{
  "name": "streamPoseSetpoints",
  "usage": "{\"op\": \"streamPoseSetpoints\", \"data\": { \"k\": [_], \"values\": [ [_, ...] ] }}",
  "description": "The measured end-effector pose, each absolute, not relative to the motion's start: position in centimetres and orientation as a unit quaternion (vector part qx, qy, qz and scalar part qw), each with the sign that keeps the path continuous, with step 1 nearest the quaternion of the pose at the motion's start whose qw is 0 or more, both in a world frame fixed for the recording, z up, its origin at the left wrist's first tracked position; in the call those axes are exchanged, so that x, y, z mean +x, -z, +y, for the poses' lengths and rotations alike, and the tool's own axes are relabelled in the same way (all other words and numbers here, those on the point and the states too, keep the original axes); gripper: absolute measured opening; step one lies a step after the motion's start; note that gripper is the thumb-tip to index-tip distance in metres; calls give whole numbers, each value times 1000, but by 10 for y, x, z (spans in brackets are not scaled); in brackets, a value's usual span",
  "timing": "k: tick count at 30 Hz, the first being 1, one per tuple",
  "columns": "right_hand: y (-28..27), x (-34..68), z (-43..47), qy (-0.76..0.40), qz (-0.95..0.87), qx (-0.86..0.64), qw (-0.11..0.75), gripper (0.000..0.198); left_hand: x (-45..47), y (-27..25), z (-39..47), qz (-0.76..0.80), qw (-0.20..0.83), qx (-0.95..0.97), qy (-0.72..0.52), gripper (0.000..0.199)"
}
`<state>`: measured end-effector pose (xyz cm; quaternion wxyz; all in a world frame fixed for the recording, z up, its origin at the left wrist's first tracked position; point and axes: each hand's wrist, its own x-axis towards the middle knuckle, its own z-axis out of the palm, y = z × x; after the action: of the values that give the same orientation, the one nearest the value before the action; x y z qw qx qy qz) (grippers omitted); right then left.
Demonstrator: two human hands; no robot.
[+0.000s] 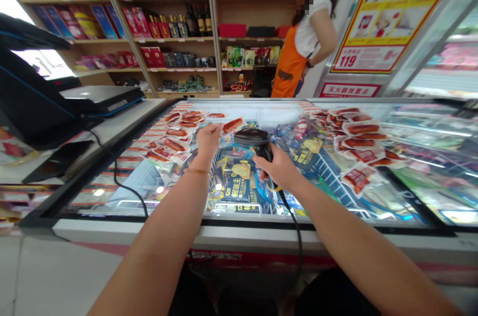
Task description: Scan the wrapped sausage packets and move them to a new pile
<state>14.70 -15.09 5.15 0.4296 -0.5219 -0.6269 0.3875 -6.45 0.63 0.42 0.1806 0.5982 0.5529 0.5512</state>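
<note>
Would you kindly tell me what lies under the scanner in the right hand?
Below the black scanner, held in the right hand, blue and yellow bags show through the glass top. Whatever the scanner and hand cover cannot be seen.

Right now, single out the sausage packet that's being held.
The sausage packet in the left hand, beside the scanner; the other packets lie on the freezer's glass top.

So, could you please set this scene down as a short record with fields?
Left hand: pinches a sausage packet
Right hand: grips a black scanner
Surface: glass-topped freezer
On the glass: more packets, left group and right group
Under the glass: snack bags
Background: person in orange apron, near stocked shelves
</note>
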Motion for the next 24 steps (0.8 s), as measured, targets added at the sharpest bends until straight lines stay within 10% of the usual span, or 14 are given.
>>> {"op": "streamPoseSetpoints", "data": {
  "k": [24],
  "values": [
    [-92, 402, -182, -260, -329, -627, 657, 19, 278, -76, 19, 377, 391, 709, -451, 19]
  ]
}}
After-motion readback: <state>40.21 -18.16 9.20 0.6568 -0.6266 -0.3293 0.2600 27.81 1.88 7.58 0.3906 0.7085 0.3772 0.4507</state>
